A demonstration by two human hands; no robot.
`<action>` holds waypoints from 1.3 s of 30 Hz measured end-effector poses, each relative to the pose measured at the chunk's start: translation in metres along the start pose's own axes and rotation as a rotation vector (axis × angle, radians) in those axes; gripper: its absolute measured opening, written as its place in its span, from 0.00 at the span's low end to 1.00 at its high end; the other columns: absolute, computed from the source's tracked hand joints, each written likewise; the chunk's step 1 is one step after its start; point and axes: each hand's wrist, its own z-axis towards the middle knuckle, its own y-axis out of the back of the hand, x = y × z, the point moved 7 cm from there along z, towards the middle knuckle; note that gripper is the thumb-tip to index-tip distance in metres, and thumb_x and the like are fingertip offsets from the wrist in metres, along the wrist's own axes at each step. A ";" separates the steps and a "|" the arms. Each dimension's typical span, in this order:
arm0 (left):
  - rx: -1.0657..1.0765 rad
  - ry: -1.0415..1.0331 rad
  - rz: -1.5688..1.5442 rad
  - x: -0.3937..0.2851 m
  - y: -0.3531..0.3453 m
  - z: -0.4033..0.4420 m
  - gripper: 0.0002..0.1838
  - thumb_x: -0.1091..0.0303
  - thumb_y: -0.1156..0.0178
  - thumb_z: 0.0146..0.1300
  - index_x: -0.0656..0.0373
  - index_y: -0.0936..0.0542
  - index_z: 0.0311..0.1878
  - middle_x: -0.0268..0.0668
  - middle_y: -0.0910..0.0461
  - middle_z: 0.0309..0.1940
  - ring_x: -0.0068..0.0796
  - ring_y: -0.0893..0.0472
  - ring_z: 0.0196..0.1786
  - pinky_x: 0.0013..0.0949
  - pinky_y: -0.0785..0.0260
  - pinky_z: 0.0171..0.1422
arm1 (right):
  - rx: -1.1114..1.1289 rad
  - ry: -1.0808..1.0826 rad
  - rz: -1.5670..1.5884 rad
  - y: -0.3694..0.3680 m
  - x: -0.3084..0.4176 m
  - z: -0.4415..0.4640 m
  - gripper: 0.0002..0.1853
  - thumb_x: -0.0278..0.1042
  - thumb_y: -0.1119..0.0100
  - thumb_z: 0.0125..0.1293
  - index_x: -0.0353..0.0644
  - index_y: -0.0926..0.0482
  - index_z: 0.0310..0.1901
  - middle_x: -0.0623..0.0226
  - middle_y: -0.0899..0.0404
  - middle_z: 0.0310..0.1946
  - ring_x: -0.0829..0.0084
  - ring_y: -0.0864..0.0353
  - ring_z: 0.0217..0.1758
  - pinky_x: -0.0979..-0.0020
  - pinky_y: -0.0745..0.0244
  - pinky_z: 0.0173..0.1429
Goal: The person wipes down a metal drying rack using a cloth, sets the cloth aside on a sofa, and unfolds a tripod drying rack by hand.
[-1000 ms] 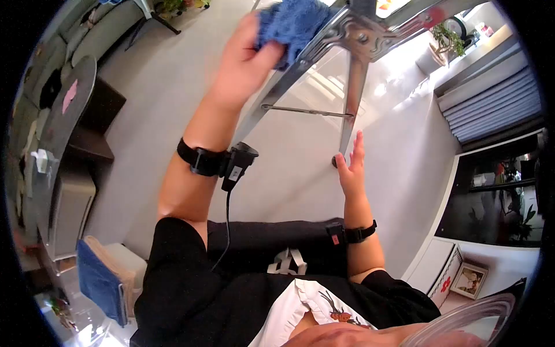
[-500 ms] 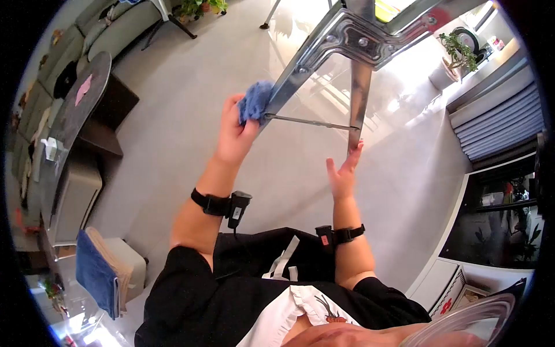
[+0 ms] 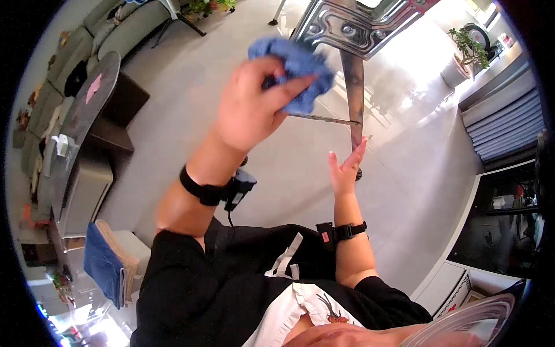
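A crumpled blue cloth [image 3: 299, 62] is in my left hand [image 3: 252, 101], its thumb and fingers closed on it. Both are blurred, raised in front of a silver metal frame [image 3: 348, 29], and cover part of its left leg. Whether the cloth touches the frame, I cannot tell. My right hand [image 3: 347, 166] holds nothing; its fingers are spread and point up beside the lower part of the right leg [image 3: 354, 87]. Its fingertips overlap that leg in view, but contact is unclear. A thin crossbar [image 3: 329, 120] runs to the right leg. Each wrist wears a black strap with a small device.
Left are a grey sofa [image 3: 130, 32], a dark oval table [image 3: 87, 115] and a stool [image 3: 139, 254] with folded blue and beige cloths [image 3: 104, 266]. A potted plant [image 3: 455, 70], a curtain [image 3: 506, 121] and a black glass-fronted unit [image 3: 497, 217] stand right.
My left hand first moved down the left leg with the cloth, then came up and right, nearer the camera. The view has shifted. My right hand remains spread by the right leg.
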 end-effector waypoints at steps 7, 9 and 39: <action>0.194 0.233 -0.039 0.017 -0.023 -0.081 0.27 0.76 0.33 0.36 0.43 0.17 0.46 0.36 0.32 0.36 0.37 0.27 0.38 0.35 0.30 0.42 | 0.024 -0.008 0.070 0.001 0.000 0.002 0.49 0.40 0.38 0.58 0.35 0.62 0.70 0.46 0.58 0.71 0.51 0.57 0.74 0.58 0.58 0.74; 0.124 0.186 -0.039 0.009 -0.017 -0.060 0.28 0.77 0.33 0.36 0.43 0.18 0.47 0.37 0.33 0.37 0.37 0.27 0.38 0.35 0.30 0.42 | 0.004 0.002 0.049 0.001 0.000 0.003 0.49 0.39 0.38 0.58 0.35 0.62 0.70 0.46 0.58 0.71 0.51 0.57 0.74 0.58 0.58 0.73; 0.073 1.372 -1.485 0.130 -0.104 -0.292 0.10 0.80 0.54 0.60 0.63 0.24 0.40 0.35 0.25 0.43 0.25 0.25 0.43 0.28 0.31 0.49 | 0.218 -0.132 0.276 0.018 0.002 -0.002 0.40 0.31 0.50 0.66 0.53 0.62 0.73 0.66 0.59 0.73 0.68 0.55 0.74 0.61 0.57 0.72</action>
